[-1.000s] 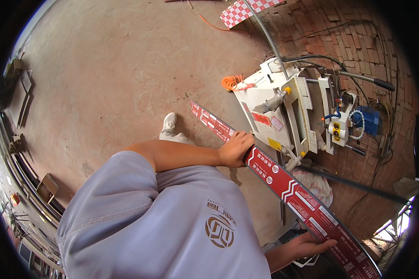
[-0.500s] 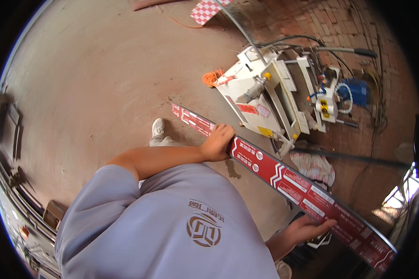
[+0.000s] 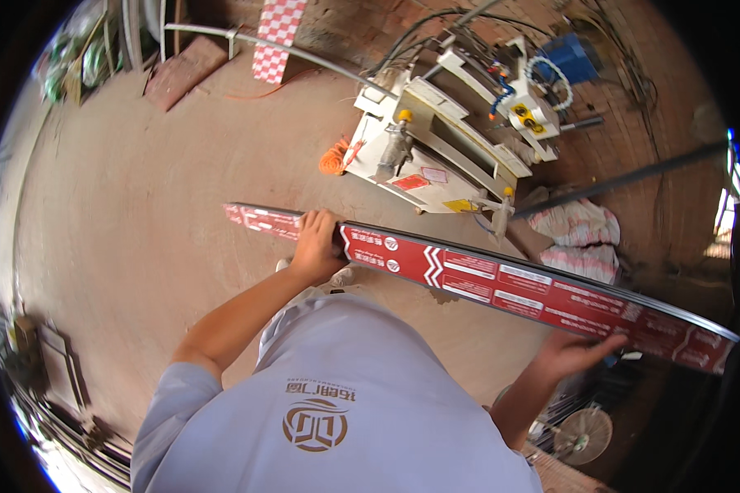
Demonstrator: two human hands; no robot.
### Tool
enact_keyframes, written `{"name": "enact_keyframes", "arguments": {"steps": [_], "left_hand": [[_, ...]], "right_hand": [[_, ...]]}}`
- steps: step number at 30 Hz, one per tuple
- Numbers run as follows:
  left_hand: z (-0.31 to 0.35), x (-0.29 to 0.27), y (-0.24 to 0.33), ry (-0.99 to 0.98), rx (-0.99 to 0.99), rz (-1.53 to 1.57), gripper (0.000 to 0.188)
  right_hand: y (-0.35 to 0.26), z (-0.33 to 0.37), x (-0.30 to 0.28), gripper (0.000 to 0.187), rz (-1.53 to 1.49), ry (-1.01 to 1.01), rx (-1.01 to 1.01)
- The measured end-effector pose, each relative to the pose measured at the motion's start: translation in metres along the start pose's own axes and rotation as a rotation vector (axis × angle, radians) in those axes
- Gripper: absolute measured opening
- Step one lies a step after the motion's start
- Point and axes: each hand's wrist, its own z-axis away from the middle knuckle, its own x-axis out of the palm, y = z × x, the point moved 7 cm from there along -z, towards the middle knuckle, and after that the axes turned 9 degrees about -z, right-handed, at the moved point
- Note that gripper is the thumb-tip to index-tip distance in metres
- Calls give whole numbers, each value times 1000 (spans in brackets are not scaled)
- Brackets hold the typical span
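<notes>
A long, straight profile bar (image 3: pixel 485 283) with red and white printed film along its face and a dark upper edge crosses in front of me. It slants down from left to right. My left hand (image 3: pixel 316 248) is wrapped around it left of its middle, fingers closed over the top edge. Toward the right end, my right hand (image 3: pixel 580 353) lies against the bar's lower edge, palm up. Its fingers are stretched out rather than closed, and slightly blurred.
Beyond the bar stands a white machine (image 3: pixel 448 135) with yellow-capped fittings. An orange coiled hose (image 3: pixel 335 156) hangs at its left side. White sacks (image 3: pixel 580 238) lie right of it. Behind are a red-and-white checked panel (image 3: pixel 277 37) and a blue container (image 3: pixel 569 57). A round fan-like thing (image 3: pixel 584 435) is lower right.
The bar has swung nearer to level, its right end rising and its left end shifting left. Both hands moved with it. My view has turned, showing more floor and stacked things at upper left.
</notes>
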Motion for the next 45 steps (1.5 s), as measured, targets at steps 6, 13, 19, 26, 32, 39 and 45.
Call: {"name": "enact_keyframes", "arguments": {"steps": [6, 13, 19, 26, 32, 39, 45], "left_hand": [[-11, -13, 3, -128, 85, -172, 57], [-43, -39, 31, -257, 204, -358, 56], [-74, -67, 81, -286, 250, -633, 56], [-97, -70, 131, -364, 240, -764, 55], [-99, -50, 121, -388, 188, -820, 60], [-99, -34, 104, -391, 189, -821, 60], [-108, -34, 95, -391, 217, -794, 51]], "right_hand": [[52, -2, -96, 67, 80, 235, 81], [133, 15, -177, 61, -58, 352, 370], [185, 22, -210, 66, -227, 445, 609], [201, 12, -222, 63, -361, 492, 687], [204, -1, -224, 60, -422, 426, 717], [209, -11, -222, 62, -429, 396, 759], [215, -15, -220, 64, -439, 431, 726]]}}
